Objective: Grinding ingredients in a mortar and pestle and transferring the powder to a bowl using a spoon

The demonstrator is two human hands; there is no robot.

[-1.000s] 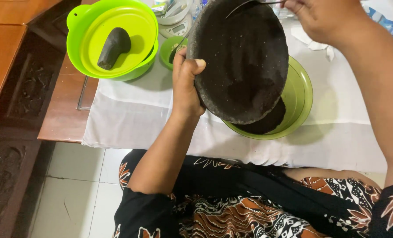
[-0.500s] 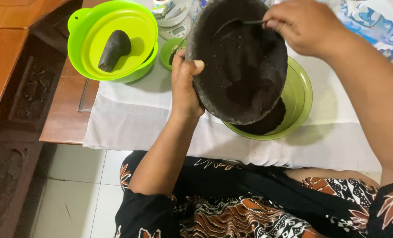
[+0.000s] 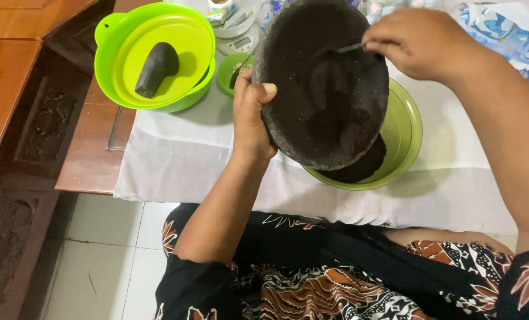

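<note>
The left hand point(image 3: 251, 118) grips the rim of a round, dark stone mortar point(image 3: 323, 83), thumb hooked over the inner edge and the other fingers hidden behind the stone. It holds the mortar tilted steeply, the hollow facing the camera and the lower edge hanging down.

The right hand point(image 3: 421, 44) is closed around the handle of a thin metal utensil point(image 3: 350, 47), probably a spoon, whose tip lies against the upper inside of the mortar, just to the left of the fingers. The working end is dark against the stone and hard to make out.

Directly below the right hand and under the lower edge of the mortar sits a shallow green bowl point(image 3: 403, 127). A heap of dark ground paste point(image 3: 359, 169) lies in it, just beneath the mortar's lip.

The bowl stands on a white cloth point(image 3: 181, 157) spread over the wooden bench point(image 3: 92, 166). Beyond the left hand, just past its thumb, is a small green dish point(image 3: 232, 65), partly hidden by the mortar. Farther out to the left of that hand stands a bright green basin point(image 3: 154, 56) with a lighter green plate set in it, and a dark stone pestle point(image 3: 156, 68) lies on the plate. Behind the small dish there is a white kitchen scale point(image 3: 240, 41).
</note>
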